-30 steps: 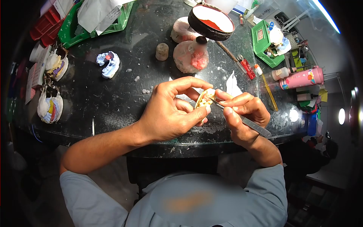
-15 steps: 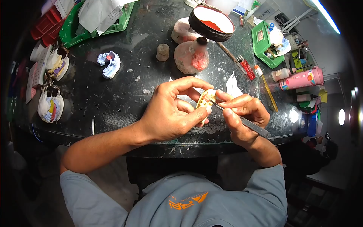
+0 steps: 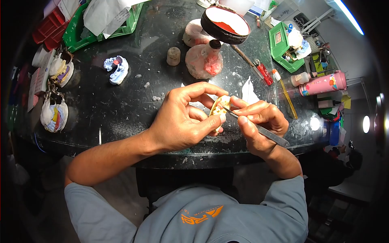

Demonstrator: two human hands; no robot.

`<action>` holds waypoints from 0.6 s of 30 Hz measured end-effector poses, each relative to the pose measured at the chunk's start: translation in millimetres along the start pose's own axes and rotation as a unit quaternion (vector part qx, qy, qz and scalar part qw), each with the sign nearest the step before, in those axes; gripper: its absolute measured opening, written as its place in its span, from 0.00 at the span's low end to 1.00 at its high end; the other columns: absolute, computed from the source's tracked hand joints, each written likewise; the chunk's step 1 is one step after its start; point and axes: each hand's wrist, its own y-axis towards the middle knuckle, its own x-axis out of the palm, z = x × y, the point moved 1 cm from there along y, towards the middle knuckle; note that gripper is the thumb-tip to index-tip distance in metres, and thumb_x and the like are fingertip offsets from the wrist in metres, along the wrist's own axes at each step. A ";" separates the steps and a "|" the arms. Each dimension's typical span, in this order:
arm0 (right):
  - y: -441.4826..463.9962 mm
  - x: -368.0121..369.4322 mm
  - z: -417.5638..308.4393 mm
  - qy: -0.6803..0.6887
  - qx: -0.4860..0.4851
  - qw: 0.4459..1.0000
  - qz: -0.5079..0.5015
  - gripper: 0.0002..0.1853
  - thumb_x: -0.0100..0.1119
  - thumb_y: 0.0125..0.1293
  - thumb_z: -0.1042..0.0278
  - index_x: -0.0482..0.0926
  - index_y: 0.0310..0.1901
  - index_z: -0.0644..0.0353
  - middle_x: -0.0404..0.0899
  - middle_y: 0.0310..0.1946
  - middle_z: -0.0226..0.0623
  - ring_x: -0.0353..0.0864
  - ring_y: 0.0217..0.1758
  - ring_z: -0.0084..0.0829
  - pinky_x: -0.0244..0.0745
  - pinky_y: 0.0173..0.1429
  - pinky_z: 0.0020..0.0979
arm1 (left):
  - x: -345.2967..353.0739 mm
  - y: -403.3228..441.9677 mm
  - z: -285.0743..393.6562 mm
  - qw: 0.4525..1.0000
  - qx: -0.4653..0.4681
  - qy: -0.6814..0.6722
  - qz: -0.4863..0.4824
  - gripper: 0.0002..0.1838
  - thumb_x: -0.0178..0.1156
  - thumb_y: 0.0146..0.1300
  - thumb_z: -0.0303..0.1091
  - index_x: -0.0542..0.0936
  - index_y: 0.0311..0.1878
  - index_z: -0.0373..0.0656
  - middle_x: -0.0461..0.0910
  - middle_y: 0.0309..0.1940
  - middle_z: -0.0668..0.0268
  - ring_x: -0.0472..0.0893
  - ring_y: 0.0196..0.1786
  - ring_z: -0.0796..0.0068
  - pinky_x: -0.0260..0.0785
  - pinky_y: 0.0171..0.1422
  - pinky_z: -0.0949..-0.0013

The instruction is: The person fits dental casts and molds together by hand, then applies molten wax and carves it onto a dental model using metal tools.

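Left hand [image 3: 182, 117] curls its fingers and thumb round a small yellowish dental piece [image 3: 220, 106], pinching it by its edges above the near part of the dark, scuffed worktop [image 3: 154, 129]. Right hand [image 3: 265, 125] pinches a slim metal tool [image 3: 270, 135] between thumb and fingers, its pointed end at the inner face of the dental piece, its broad end slanting down past the palm. Just beyond the hands lies a white scrap [image 3: 249, 91]. Farther off stand a stained round vessel [image 3: 202, 65] with a dark neck, a small cloudy cup [image 3: 173, 56] and a dark-rimmed round dish [image 3: 225, 24], white and red inside. Left of these sits 1 pale blue dental cast [image 3: 117, 71], with 2 multicoloured casts [image 3: 54, 113] near the left edge. On the right are a red-handled tool [image 3: 265, 75], a yellow stick [image 3: 285, 93] and a pink bottle [image 3: 324, 84].
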 end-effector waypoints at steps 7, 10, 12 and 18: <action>0.4 1.7 -0.9 -0.005 -0.002 1.000 0.004 0.10 0.66 0.60 0.87 0.74 0.32 0.64 0.87 0.34 0.53 0.91 0.40 0.37 0.86 0.58 0.49 | -0.4 -0.6 -0.2 1.000 0.002 0.001 -0.001 0.24 0.65 0.67 0.18 0.73 0.65 0.32 0.78 0.48 0.56 0.89 0.41 0.67 0.88 0.46 0.73; 1.1 0.5 -1.5 -0.012 -0.002 1.000 -0.005 0.10 0.66 0.60 0.87 0.74 0.32 0.64 0.87 0.33 0.53 0.91 0.40 0.37 0.86 0.58 0.49 | -1.3 0.5 -2.3 1.000 0.008 0.002 -0.004 0.23 0.65 0.67 0.19 0.73 0.64 0.32 0.79 0.49 0.55 0.89 0.41 0.68 0.88 0.46 0.73; 1.2 0.1 -1.2 -0.016 -0.004 1.000 -0.008 0.10 0.66 0.60 0.87 0.74 0.32 0.64 0.87 0.33 0.52 0.91 0.40 0.36 0.86 0.58 0.49 | -1.5 0.7 -2.8 1.000 0.010 0.003 -0.004 0.23 0.65 0.67 0.19 0.73 0.64 0.31 0.80 0.49 0.54 0.89 0.42 0.68 0.88 0.46 0.73; 1.4 0.7 -0.4 -0.014 -0.013 1.000 -0.010 0.11 0.66 0.60 0.88 0.73 0.32 0.63 0.87 0.33 0.52 0.91 0.39 0.35 0.86 0.59 0.50 | -1.4 0.3 -1.2 1.000 0.005 0.007 -0.007 0.23 0.64 0.68 0.19 0.73 0.65 0.31 0.80 0.50 0.53 0.89 0.42 0.68 0.88 0.46 0.73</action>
